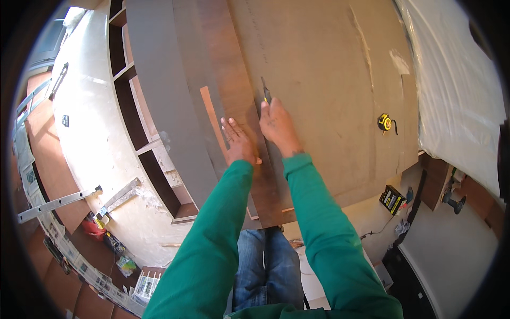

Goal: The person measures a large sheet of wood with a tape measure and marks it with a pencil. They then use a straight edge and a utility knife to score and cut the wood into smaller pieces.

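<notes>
My left hand (239,143) lies flat with its fingers stretched forward, pressing on a long brown wood-grain strip (228,58). Close by its fingers is a narrow orange-brown strip (210,109) against the grey surface. In my right hand (278,125) is a slim utility knife (266,94), dark with a bit of yellow, its tip pointing away from me. The knife is just right of the wood-grain strip, over a wide tan board (319,80); whether its tip touches the board I cannot tell.
A yellow and black tape measure (384,123) rests toward the board's right side. Left of the grey panel (154,64) runs an open wooden frame (139,109) with compartments. Clear plastic sheeting (451,69) covers something at right. A black and yellow box (392,200) sits lower right.
</notes>
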Tool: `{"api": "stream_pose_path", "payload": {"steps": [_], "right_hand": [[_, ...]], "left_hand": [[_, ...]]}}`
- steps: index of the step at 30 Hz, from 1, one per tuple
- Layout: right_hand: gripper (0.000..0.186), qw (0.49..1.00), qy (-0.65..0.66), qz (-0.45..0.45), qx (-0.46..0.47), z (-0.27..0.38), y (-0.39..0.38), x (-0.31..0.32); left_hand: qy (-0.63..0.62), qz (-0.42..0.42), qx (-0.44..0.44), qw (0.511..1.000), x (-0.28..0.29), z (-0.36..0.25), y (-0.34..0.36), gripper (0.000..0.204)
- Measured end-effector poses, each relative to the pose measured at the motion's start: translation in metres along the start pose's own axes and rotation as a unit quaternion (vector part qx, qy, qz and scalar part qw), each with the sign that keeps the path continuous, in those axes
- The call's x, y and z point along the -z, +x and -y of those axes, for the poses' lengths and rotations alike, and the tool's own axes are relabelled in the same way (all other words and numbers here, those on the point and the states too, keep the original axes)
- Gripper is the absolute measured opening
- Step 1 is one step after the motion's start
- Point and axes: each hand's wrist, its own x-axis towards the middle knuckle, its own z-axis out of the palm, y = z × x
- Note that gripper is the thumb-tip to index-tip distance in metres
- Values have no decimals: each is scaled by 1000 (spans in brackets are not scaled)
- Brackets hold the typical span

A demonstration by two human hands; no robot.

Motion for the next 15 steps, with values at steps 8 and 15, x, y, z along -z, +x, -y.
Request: {"api": "stream_pose_path", "payload": {"steps": [8,15], "right_hand": [[40,994,-50,77,-54,16,46,-21],[46,992,-74,69,-72,21,51,-25]], "left_hand": [[4,5,10,1000,7,-7,-4,160],[-24,2,16,1000,10,-8,-7,160]]}}
